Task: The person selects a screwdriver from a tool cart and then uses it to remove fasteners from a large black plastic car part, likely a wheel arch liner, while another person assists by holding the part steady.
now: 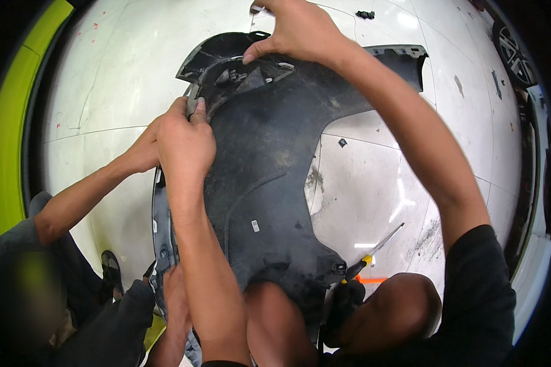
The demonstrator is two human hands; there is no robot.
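Note:
A large black plastic car panel [257, 165], curved and dusty, with a small white label, stretches away from my knees over the floor. My left hand [188, 144] pinches its far left edge between thumb and fingers. Over the panel's far end is my right hand [297, 33], open, with the thumb low near the panel's rim and the fingers curved well apart from it. The fingertips are partly hidden. Beside my left hand, a co-worker's hand [144, 147] is at the same edge. The co-worker's other hand [174, 293] is by the panel's near left side.
A screwdriver [373, 251] with a yellow and black handle lies right of the panel, near an orange tool [373, 280]. Small black clips [342, 142] are scattered on the white tiled floor [373, 183]. A bright green car part [12, 134] stands left; a wheel [514, 52] is far right.

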